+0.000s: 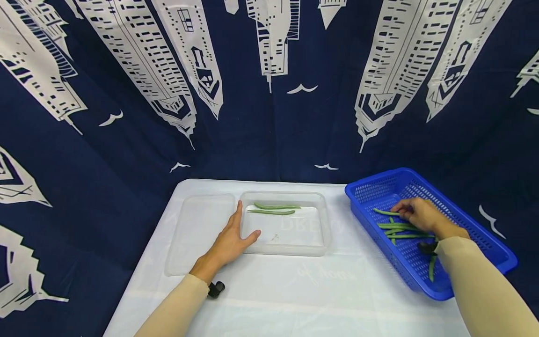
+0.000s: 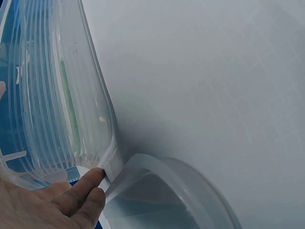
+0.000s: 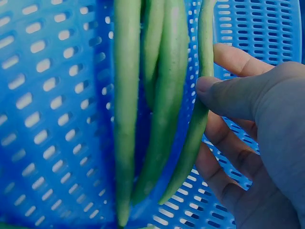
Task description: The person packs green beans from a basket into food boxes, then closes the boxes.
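My right hand (image 1: 421, 216) is inside the blue basket (image 1: 381, 241) and pinches one green bean (image 3: 206, 52) between thumb and fingers. More green beans (image 3: 126, 109) lie beside it on the basket floor. My left hand (image 1: 230, 241), its fingers extended, rests at the left side of a clear plastic container (image 1: 286, 249). In the left wrist view its fingertips touch near the container's corner, next to the lid's edge (image 2: 167, 174). Two green beans (image 1: 271, 212) lie side by side toward the back of the container.
A clear flat lid (image 1: 198, 229) lies on the white tablecloth (image 1: 294, 299) left of the container. Behind the table hangs a dark blue cloth (image 1: 273, 135) printed with white buildings. The basket stands at the table's right side, its perforated walls rising around the beans.
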### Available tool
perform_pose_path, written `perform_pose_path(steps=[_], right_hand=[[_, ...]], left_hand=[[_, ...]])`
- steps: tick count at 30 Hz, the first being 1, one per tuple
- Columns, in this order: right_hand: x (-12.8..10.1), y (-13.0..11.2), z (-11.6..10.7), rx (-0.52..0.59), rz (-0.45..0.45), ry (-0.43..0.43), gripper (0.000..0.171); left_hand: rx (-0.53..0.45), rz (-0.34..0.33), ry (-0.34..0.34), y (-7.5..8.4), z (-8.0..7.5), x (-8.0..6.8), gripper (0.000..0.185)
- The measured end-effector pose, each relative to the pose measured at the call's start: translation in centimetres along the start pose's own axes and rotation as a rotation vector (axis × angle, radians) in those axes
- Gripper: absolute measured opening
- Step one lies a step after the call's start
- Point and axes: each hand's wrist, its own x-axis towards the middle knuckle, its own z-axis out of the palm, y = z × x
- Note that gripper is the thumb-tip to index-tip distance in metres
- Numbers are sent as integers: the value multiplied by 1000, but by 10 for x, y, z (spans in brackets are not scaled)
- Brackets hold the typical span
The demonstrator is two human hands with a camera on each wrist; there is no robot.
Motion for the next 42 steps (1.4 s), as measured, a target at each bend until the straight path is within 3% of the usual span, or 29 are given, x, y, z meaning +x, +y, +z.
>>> perform_pose_path(steps=[21, 33, 42], right_hand=[[0, -29, -21, -68, -62, 106, 18], [2, -54, -26, -74, -124, 187, 27], [4, -82, -33, -39, -115, 137, 30]], left_hand=[[3, -8, -17, 2, -2, -1, 118], [-1, -5, -21, 2, -3, -1, 118], [-6, -14, -20, 1, -2, 0, 118]])
